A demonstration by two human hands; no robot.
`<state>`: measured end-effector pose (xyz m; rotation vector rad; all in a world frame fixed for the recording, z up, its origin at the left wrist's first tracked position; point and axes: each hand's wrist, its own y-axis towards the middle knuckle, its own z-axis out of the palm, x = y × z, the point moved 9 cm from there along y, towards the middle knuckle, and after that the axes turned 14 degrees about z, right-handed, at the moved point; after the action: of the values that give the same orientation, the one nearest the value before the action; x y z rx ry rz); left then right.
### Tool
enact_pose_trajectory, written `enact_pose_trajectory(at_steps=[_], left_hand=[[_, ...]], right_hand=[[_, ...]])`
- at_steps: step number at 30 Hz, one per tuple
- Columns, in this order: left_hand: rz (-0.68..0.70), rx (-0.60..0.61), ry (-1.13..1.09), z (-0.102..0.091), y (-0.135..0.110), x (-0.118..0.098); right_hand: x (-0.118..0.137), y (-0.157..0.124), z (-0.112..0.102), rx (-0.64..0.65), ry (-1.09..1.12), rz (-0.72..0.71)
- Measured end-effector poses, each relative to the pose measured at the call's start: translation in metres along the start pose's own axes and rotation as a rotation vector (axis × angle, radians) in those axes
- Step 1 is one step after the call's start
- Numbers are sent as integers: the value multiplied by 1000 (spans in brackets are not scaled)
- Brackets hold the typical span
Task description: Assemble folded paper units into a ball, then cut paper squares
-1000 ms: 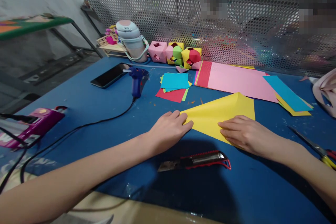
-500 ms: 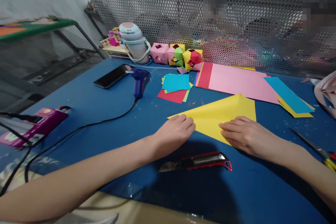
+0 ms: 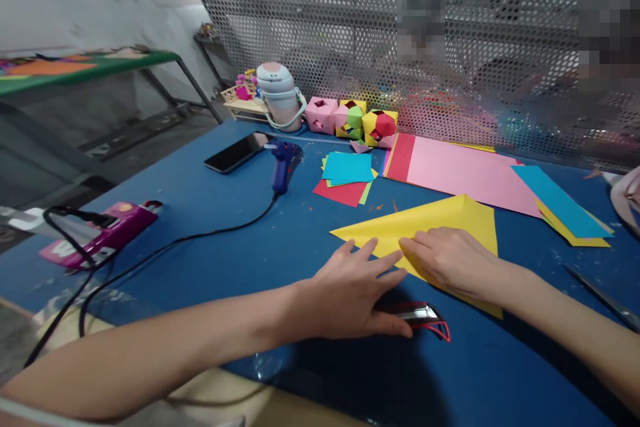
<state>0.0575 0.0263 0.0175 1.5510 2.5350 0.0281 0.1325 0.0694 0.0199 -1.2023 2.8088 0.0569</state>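
Note:
A folded sheet of yellow paper (image 3: 465,220) lies on the blue table, one corner pointing left. My right hand (image 3: 447,257) rests on its near half, fingers together and bent down, pressing the paper; the thumb is hidden. To its left, my left hand (image 3: 363,290) is open, its fingers spread by the sheet's near edge. The left thumb lies over or beside a red and black utility knife (image 3: 425,312), and the hand hides the blade end. Whether that hand touches the knife, I cannot tell.
Coloured paper squares (image 3: 349,167), a pink sheet stack (image 3: 465,167) and blue paper strips (image 3: 560,197) lie beyond. A glue gun (image 3: 284,163) trails a cable to a purple power strip (image 3: 113,230). A phone (image 3: 239,152), bottle (image 3: 281,97), paper balls (image 3: 350,119) and scissors (image 3: 600,293) are around.
My left hand has left the paper's left corner, opened and come nearer over the knife. My right hand has slid left along the sheet. The view has shifted left.

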Motion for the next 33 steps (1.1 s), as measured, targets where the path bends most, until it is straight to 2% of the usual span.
enact_pose_trajectory(at_steps=[4, 12, 17, 21, 24, 29, 33], left_hand=[[-13, 0, -23, 2, 0, 0], [-14, -74, -47, 3, -2, 1], [-30, -79, -36, 3, -4, 2], [-22, -70, -53, 0, -4, 0], [-5, -50, -68, 0, -3, -2], [-18, -7, -88, 6, -3, 0], [1, -8, -63, 7, -4, 0]], right_hand=[[12, 28, 9, 81, 57, -36], [42, 75, -4, 146, 268, -219], [52, 83, -5, 108, 437, -338], [38, 68, 2, 70, 559, -317], [30, 53, 11, 96, 543, -311], [-1, 39, 30, 166, 389, -82], [-54, 17, 42, 94, 269, 107]])
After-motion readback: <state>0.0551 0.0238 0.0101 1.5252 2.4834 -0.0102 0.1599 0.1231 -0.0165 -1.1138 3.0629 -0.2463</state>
